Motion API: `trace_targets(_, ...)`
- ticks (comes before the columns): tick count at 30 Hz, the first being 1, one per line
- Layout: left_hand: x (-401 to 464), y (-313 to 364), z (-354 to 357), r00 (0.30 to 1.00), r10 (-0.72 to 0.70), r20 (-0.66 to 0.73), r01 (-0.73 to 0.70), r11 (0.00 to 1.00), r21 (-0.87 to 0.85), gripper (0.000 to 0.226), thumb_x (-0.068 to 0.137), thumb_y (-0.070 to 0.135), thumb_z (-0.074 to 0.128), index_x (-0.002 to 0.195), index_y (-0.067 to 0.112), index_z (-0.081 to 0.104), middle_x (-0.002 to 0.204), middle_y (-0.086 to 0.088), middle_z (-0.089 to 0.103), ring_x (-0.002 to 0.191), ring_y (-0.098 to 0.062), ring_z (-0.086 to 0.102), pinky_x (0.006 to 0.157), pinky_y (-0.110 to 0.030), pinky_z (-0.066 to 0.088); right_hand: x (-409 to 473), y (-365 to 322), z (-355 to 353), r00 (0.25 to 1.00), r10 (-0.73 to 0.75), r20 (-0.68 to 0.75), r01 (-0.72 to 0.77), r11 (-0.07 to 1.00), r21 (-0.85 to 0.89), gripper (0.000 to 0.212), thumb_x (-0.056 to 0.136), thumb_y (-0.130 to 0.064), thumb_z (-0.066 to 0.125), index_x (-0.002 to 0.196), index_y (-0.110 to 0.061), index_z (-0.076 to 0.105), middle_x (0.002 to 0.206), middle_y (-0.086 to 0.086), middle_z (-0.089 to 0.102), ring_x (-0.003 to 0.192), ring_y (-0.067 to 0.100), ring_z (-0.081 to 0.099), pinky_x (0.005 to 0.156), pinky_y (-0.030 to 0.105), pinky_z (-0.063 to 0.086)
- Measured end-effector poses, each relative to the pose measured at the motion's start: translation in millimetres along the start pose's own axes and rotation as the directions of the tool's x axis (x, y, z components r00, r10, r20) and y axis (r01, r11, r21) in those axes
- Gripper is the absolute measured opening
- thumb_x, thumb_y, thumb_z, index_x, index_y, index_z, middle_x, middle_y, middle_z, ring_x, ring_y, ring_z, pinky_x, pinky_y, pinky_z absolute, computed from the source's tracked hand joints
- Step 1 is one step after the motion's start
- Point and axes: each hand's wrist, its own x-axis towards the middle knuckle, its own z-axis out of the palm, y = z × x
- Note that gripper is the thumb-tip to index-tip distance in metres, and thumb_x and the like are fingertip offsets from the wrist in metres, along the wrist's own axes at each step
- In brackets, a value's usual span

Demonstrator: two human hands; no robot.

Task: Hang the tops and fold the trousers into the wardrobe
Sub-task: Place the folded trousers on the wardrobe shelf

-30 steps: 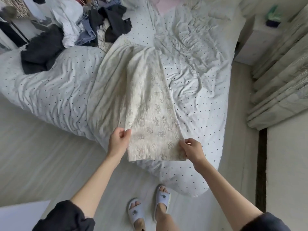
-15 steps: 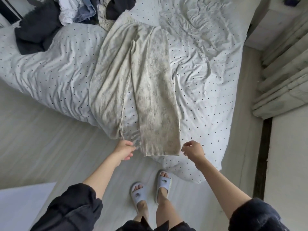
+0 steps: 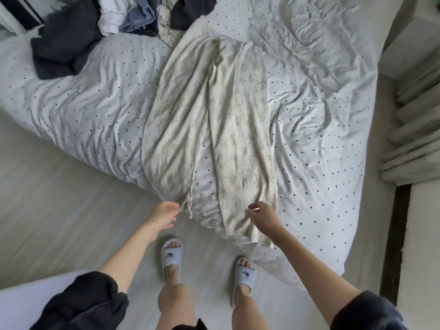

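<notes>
Cream floral-textured fabric trousers [image 3: 214, 129] lie spread, legs apart, on the dotted white bed [image 3: 321, 151]; left hand [image 3: 164, 214] pinches one hem, right hand [image 3: 263, 216] hovers loosely curled, released.

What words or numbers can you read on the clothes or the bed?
None: no words, numbers or labels show anywhere.
The trousers carry only a faint flower pattern.
The duvet has only dots.
The clothes pile shows no readable tag.
The slippers each bear a small dark decoration, too small to tell, not text.
</notes>
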Motion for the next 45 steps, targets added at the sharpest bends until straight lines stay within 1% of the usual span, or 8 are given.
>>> trace_targets(8, 121.5, 35.7, -108.2, 0.989, 0.141, -0.051, -0.137, 0.988, 0.073, 0.027, 0.099, 0.019, 0.044, 0.125, 0.013, 0.05, 0.118, -0.004, 0.052, 0.113, -0.021, 0.049, 0.09, -0.033, 0.041, 63.0, -109.3, 108.8, 0.981, -0.172, -0.094, 0.159, 0.978, -0.133, 0.035, 0.097, -0.022, 0.048, 0.131, -0.013, 0.051, 0.13, 0.006, 0.058, 0.115, 0.019, 0.055, 0.095, 0.03, 0.044)
trace_targets(14, 215.6, 77.1, -164.6, 0.972, 0.235, 0.004, -0.233, 0.959, 0.163, 0.04, 0.101, 0.019, 0.04, 0.14, 0.01, 0.038, 0.139, -0.008, 0.046, 0.127, -0.02, 0.043, 0.091, -0.023, 0.035, 148.1, -196.8, 175.6, 0.903, -0.421, -0.088, 0.326, 0.804, -0.498, 0.059, 0.098, -0.027, 0.043, 0.15, -0.026, 0.014, 0.159, 0.004, -0.003, 0.146, 0.022, -0.005, 0.117, 0.038, 0.01)
trace_targets(23, 255.9, 111.6, -161.8, 0.946, 0.305, 0.112, -0.312, 0.948, 0.056, 0.017, 0.094, 0.019, 0.056, 0.11, 0.013, 0.056, 0.096, 0.0, 0.061, 0.092, -0.017, 0.058, 0.084, -0.032, 0.046, 208.6, -210.5, 185.3, 0.933, -0.359, -0.023, 0.21, 0.595, -0.776, 0.071, 0.096, -0.051, 0.04, 0.149, -0.038, -0.006, 0.154, 0.002, -0.028, 0.142, 0.032, -0.021, 0.115, 0.055, -0.002)
trace_targets(26, 249.0, 112.9, -164.3, 0.941, 0.297, 0.159, -0.323, 0.932, 0.168, 0.021, 0.092, 0.023, 0.059, 0.1, 0.004, 0.059, 0.091, -0.012, 0.064, 0.082, -0.02, 0.058, 0.072, -0.035, 0.049, 203.9, -213.2, 184.2, 0.914, -0.404, -0.026, 0.295, 0.71, -0.64, 0.06, 0.099, -0.033, 0.045, 0.149, -0.034, 0.014, 0.158, 0.002, -0.018, 0.145, 0.03, -0.011, 0.116, 0.054, 0.018)
trace_targets(29, 230.9, 120.5, -163.4, 0.953, 0.219, 0.211, -0.242, 0.966, 0.089, 0.019, 0.093, 0.019, 0.057, 0.099, 0.001, 0.058, 0.105, -0.022, 0.063, 0.087, -0.024, 0.062, 0.083, -0.047, 0.054, 185.5, -212.1, 176.2, 0.908, -0.411, -0.084, 0.355, 0.859, -0.368, 0.047, 0.098, -0.018, 0.045, 0.143, -0.027, 0.037, 0.159, -0.003, 0.007, 0.138, 0.025, 0.033, 0.102, 0.042, 0.044)
trace_targets(33, 197.7, 143.6, -148.8, 0.923, 0.241, 0.299, -0.249, 0.968, -0.011, 0.022, 0.095, 0.015, 0.054, 0.116, 0.019, 0.052, 0.108, -0.009, 0.062, 0.095, -0.023, 0.064, 0.076, -0.044, 0.057, 155.1, -197.3, 154.1, 0.953, -0.238, -0.19, 0.255, 0.965, 0.068, 0.034, 0.098, -0.012, 0.044, 0.131, -0.015, 0.053, 0.135, 0.004, 0.054, 0.113, 0.021, 0.059, 0.094, 0.031, 0.048)
trace_targets(40, 134.8, 203.8, -54.0, 0.878, 0.25, 0.409, -0.267, 0.963, -0.014, 0.065, 0.093, 0.004, 0.053, 0.149, 0.02, 0.023, 0.089, 0.009, 0.044, 0.071, -0.007, 0.054, 0.053, -0.025, 0.056, 110.4, -146.3, 79.7, 0.962, -0.01, -0.274, 0.156, 0.842, 0.516, 0.023, 0.097, -0.011, 0.046, 0.114, -0.008, 0.062, 0.099, 0.005, 0.069, 0.083, 0.016, 0.066, 0.074, 0.027, 0.054)
trace_targets(45, 100.5, 229.1, 37.1, 0.871, 0.206, 0.446, -0.208, 0.977, -0.045, 0.067, 0.093, -0.004, 0.048, 0.15, 0.018, 0.018, 0.128, -0.008, 0.049, 0.098, -0.026, 0.061, 0.062, -0.03, 0.054, 84.8, -89.9, 24.9, 0.957, 0.076, -0.281, 0.121, 0.775, 0.62, 0.019, 0.096, -0.01, 0.048, 0.108, -0.01, 0.063, 0.095, 0.006, 0.069, 0.082, 0.018, 0.066, 0.072, 0.027, 0.054)
